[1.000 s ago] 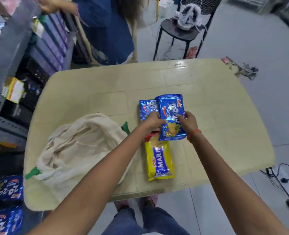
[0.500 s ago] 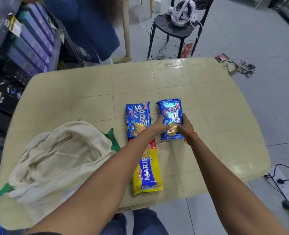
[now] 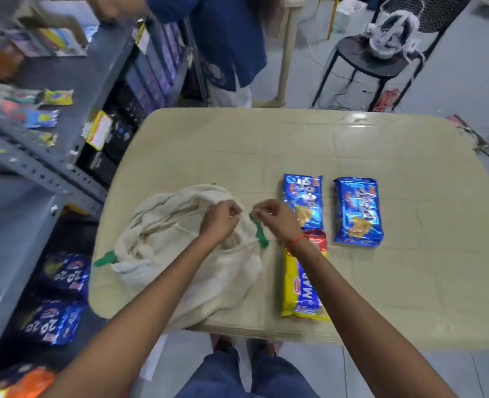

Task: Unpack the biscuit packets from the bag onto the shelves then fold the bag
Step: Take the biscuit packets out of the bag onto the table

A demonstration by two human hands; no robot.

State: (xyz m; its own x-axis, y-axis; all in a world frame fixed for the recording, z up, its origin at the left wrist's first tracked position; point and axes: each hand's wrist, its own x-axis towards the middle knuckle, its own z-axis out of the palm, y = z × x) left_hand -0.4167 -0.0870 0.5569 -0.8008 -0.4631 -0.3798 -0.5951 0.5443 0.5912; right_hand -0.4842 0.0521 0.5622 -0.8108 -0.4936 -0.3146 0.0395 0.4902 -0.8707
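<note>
A cream cloth bag (image 3: 180, 254) with green handles lies crumpled on the left of the beige table (image 3: 409, 282). My left hand (image 3: 221, 218) and my right hand (image 3: 274, 218) both pinch the bag's upper rim, close together. To the right lie two blue 20-20 biscuit packets (image 3: 305, 201) (image 3: 358, 211) side by side. A yellow Marie packet (image 3: 306, 285) lies nearer me, partly under my right forearm.
Grey metal shelves (image 3: 36, 168) stand at the left with dark boxes and more blue 20-20 packets (image 3: 65, 271) low down. A person in blue (image 3: 223, 38) stands beyond the table. A black stool (image 3: 375, 61) with a headset is at the back right.
Both hands let go of the right blue packet, which now lies flat on the table, and moved left to grip the bag's rim. The view swung left.
</note>
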